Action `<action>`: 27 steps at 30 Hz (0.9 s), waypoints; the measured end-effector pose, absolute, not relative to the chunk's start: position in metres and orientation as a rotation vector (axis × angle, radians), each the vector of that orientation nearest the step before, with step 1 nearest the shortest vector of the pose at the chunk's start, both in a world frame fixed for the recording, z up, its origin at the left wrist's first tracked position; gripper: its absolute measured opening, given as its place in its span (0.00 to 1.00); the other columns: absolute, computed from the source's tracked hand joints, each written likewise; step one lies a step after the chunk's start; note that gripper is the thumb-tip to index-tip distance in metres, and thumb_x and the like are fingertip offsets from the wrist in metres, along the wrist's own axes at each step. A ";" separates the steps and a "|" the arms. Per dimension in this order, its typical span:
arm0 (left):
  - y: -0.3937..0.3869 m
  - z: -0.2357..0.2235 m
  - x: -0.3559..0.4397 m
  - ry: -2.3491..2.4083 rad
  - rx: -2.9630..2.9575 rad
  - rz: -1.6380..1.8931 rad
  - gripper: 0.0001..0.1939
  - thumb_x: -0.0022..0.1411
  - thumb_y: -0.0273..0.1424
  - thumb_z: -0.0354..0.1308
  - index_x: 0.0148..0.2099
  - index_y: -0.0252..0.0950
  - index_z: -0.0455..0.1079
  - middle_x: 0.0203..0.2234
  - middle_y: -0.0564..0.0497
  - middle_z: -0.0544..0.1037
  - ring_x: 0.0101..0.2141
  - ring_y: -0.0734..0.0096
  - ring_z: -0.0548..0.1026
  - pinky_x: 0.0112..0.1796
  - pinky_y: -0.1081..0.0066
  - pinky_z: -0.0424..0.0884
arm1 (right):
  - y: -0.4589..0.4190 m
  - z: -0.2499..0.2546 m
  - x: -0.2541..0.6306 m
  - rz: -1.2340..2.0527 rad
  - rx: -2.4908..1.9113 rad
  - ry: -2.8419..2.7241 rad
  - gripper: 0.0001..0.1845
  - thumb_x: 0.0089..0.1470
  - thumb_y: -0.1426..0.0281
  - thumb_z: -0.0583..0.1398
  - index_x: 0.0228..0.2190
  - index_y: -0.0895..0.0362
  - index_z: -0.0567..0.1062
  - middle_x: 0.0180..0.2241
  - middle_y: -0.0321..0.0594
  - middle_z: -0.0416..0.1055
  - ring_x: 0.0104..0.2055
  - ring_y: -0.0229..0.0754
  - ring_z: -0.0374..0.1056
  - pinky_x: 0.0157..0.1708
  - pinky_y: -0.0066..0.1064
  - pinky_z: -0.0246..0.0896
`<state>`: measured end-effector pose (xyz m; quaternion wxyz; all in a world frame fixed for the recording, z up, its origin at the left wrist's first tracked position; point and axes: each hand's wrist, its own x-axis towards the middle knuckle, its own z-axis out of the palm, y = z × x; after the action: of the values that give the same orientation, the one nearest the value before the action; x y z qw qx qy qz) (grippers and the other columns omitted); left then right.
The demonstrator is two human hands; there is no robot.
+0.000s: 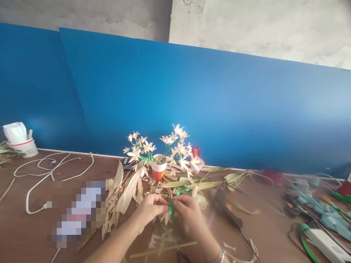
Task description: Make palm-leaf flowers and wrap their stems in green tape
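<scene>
Both of my hands meet at the front middle of the table, fingertips pinched on a narrow green strip of tape (170, 209). My left hand (151, 211) grips it between thumb and forefinger, and my right hand (189, 212) pinches it from the other side. More of the green strip curls just behind the fingers. Pale flowers (181, 148) with green stems, seemingly made from dried husk, stand in an orange and white paper cup (158, 171) beyond my hands. Dried husk leaves (131, 191) lie heaped to the left of the cup.
A black glue gun (227, 210) with a cord lies right of my hands. White cables (52, 170) and a white tub (24, 148) are at the left. A power strip (327, 245) and light blue material (334, 219) lie at the right. Blue panels (192, 98) stand behind the table.
</scene>
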<state>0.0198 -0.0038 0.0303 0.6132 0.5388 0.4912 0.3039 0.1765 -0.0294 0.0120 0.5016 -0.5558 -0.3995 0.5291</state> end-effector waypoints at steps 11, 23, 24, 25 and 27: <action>-0.002 0.032 0.021 1.177 1.230 0.711 0.08 0.41 0.34 0.61 0.26 0.35 0.72 0.20 0.55 0.73 0.27 0.69 0.69 0.32 0.71 0.62 | -0.030 0.021 0.187 0.853 -1.453 -1.237 0.15 0.44 0.65 0.60 0.35 0.58 0.77 0.31 0.41 0.73 0.25 0.39 0.63 0.25 0.29 0.58; 0.001 0.027 0.018 1.109 1.118 0.751 0.08 0.43 0.34 0.61 0.26 0.33 0.71 0.18 0.55 0.73 0.23 0.74 0.67 0.30 0.72 0.60 | -0.091 0.002 0.204 0.508 -2.037 -2.027 0.10 0.35 0.76 0.59 0.23 0.52 0.77 0.27 0.42 0.74 0.30 0.45 0.69 0.27 0.30 0.51; 0.001 0.027 0.018 1.103 1.112 0.748 0.08 0.43 0.33 0.61 0.27 0.33 0.71 0.18 0.55 0.73 0.23 0.74 0.66 0.30 0.72 0.60 | -0.092 0.002 0.203 0.495 -2.035 -2.029 0.12 0.36 0.77 0.59 0.25 0.52 0.77 0.30 0.42 0.74 0.32 0.45 0.69 0.28 0.30 0.52; 0.001 0.027 0.018 1.094 1.109 0.747 0.08 0.43 0.33 0.61 0.27 0.33 0.71 0.18 0.55 0.73 0.23 0.74 0.66 0.30 0.72 0.60 | -0.092 0.003 0.202 0.480 -2.033 -2.035 0.13 0.36 0.77 0.58 0.28 0.51 0.77 0.32 0.42 0.74 0.34 0.45 0.69 0.29 0.29 0.52; 0.000 0.027 0.018 1.074 1.107 0.755 0.08 0.44 0.33 0.62 0.27 0.33 0.72 0.18 0.55 0.73 0.23 0.75 0.66 0.29 0.73 0.60 | -0.090 0.005 0.200 0.416 -2.053 -2.066 0.15 0.36 0.77 0.58 0.30 0.52 0.77 0.34 0.41 0.74 0.36 0.45 0.68 0.31 0.28 0.53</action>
<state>0.0182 0.0002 0.0273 0.6534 0.4878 0.4735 0.3329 0.2002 -0.0895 0.0049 0.0996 -0.6942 -0.6988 0.1407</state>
